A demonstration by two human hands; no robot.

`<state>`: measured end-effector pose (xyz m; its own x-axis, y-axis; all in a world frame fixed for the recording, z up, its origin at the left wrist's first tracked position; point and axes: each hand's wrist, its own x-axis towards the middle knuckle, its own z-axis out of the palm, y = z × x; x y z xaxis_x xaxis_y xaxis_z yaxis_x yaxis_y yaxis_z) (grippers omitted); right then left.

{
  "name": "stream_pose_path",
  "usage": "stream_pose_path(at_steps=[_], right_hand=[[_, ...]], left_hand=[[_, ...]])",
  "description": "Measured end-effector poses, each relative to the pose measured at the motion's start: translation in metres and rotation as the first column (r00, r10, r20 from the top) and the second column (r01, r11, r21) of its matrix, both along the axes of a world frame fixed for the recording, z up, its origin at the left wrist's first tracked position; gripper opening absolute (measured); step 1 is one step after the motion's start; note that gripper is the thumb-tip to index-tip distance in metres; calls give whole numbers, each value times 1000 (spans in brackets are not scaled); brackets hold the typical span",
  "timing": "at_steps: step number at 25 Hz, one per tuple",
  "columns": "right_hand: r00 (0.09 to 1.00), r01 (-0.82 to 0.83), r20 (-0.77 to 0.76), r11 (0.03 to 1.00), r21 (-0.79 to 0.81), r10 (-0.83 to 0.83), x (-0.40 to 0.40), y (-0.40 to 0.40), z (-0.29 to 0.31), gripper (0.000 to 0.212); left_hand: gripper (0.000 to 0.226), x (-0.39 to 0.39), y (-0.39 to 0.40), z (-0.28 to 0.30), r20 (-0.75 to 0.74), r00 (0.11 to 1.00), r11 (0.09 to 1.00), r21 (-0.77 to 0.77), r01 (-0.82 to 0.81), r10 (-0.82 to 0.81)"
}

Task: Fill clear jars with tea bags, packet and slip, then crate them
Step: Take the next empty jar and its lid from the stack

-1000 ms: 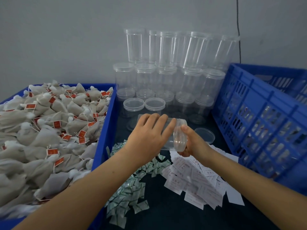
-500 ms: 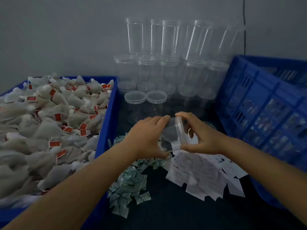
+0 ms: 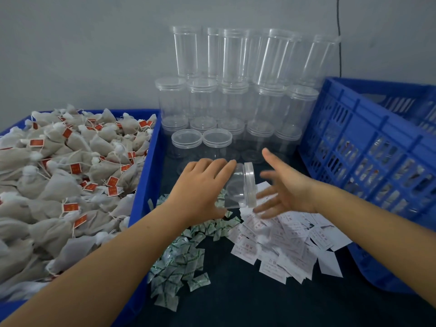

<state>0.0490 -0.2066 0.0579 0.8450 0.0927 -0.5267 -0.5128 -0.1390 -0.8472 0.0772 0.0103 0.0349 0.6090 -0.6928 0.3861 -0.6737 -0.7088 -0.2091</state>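
Observation:
A clear jar [image 3: 237,188] lies on its side above the table, its lid [image 3: 249,184] facing right. My left hand [image 3: 200,190] grips the jar's body from above. Just right of the lid, my right hand [image 3: 286,191] is blurred, its fingers spread and holding nothing. Tea bags [image 3: 70,175] with red tags fill the blue bin [image 3: 146,185] on the left. Small green-and-white packets [image 3: 179,263] lie in a heap under my left forearm. White printed slips [image 3: 283,244] are scattered below my right hand.
Lidded clear jars [image 3: 236,102] stand stacked in several rows against the grey wall, with two short ones in front. A blue slotted crate [image 3: 377,161] stands tilted on the right. The table surface [image 3: 236,303] is dark.
My right hand has let go of the lid and opened, moving a little to the right. My left hand still holds the jar, which stays on its side.

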Motion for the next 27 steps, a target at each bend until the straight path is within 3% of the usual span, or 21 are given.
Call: stream_pose_path(at_steps=[2,4,6,9,13,15,18,21,24,27], right_hand=[[972,-36,-222,982,183,77,1,2,-1,123],[961,-80,-242,973,216,133,2,2,-4,117],[979,-99,-158,979,177,128,2,2,-3,100],[972,-174,146,981,-83,185,4,-2,-6,78],[838,-225,384,886,-405,388,-3,-10,-7,71],[726,-226,436,783,-579,532,-5,-17,-4,78],[467,-113,417,520,-847,780,-7,-25,-1,94],[323,34,408,420,-907,854,-6,-30,2,96],[271,76,414,409,-909,869,-7,-33,4,94],[265,59,403,403,-914,876,-9,-35,5,95]], left_hand=[[90,-2,-1,2,154,987,999,11,31,-33],[82,-1,-2,2,251,965,997,5,72,-71],[81,-2,-3,1,248,966,997,3,77,-76],[90,-1,-2,-1,103,994,998,-43,48,-43],[97,2,-3,-3,-46,997,995,-80,57,-61],[100,3,-5,-5,-131,987,990,-116,78,-93],[104,2,-4,-5,-352,922,973,-214,86,-159],[105,3,-3,-3,-470,858,948,-315,54,-205],[104,4,-5,-1,-543,804,934,-354,43,-242],[112,3,-4,0,-699,662,923,-383,-26,-271]])
